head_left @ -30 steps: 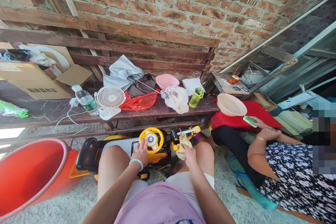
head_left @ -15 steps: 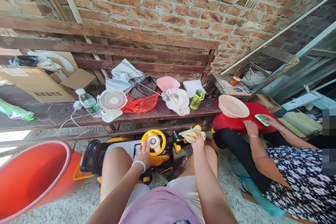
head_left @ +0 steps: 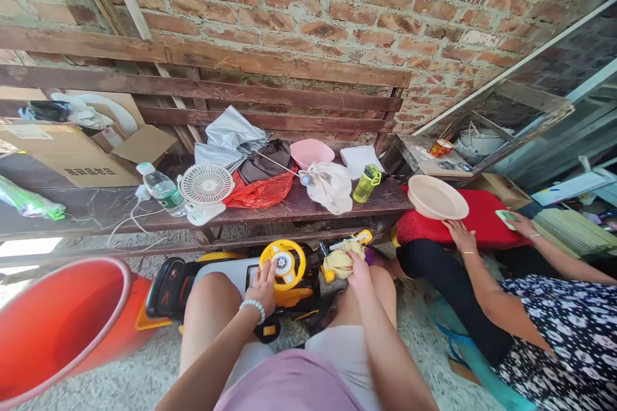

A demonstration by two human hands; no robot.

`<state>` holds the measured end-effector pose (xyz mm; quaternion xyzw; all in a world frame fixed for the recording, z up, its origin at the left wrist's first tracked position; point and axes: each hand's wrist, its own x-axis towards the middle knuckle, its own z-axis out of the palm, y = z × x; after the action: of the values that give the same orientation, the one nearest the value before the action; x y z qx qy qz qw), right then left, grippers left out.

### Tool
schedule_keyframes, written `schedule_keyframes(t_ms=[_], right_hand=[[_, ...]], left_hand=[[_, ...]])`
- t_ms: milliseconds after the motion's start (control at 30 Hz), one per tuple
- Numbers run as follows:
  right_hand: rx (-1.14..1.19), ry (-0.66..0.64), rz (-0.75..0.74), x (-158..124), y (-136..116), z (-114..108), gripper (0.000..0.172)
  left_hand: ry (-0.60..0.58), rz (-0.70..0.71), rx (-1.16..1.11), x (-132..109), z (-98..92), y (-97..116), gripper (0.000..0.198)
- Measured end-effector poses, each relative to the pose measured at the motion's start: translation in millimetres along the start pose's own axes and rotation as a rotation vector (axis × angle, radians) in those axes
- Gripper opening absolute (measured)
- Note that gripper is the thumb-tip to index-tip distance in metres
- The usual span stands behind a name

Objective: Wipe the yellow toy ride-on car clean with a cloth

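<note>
My left hand [head_left: 261, 291], with a beaded bracelet at the wrist, lies on the left side of a yellow toy steering wheel [head_left: 299, 264]. Its fingers are stretched out over the rim and hub. A bunched pale yellow cloth [head_left: 338, 261] is gripped in my right hand [head_left: 359, 275], just above the handle area of the ride-on toy car [head_left: 289, 297]. The car stands between my knees and the bench, its black seat back [head_left: 166, 287] to the left.
Along the wooden bench [head_left: 376, 205] lie a white fan [head_left: 206, 185], a water bottle [head_left: 161, 188], a red bag [head_left: 263, 191] and a green bottle [head_left: 367, 183]. An orange bucket [head_left: 62, 327] stands left. At right, a person wipes a red surface [head_left: 486, 205] beside a pale basin [head_left: 438, 198].
My right hand has moved slightly left and down with the cloth, which now hangs more bunched. My left hand stays on the wheel. The other person's wiping hand has shifted right.
</note>
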<state>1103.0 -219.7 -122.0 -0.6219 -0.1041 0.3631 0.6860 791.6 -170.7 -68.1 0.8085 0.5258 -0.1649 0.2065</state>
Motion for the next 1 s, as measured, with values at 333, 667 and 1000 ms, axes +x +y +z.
schedule_keyframes(t_ms=[333, 667, 1000], right_hand=[[0.049, 0.295, 0.074, 18, -16, 2, 0.035], [-0.235, -0.108, 0.066, -22, -56, 1, 0.04], [-1.883, -0.402, -0.332, 46, -132, 17, 0.034]], left_hand=[[0.008, -0.007, -0.032, 2, 3.3, 0, 0.112], [0.003, -0.01, -0.016, -4, -5.8, 5, 0.112], [0.003, -0.011, 0.03, -2, -1.3, 4, 0.107]])
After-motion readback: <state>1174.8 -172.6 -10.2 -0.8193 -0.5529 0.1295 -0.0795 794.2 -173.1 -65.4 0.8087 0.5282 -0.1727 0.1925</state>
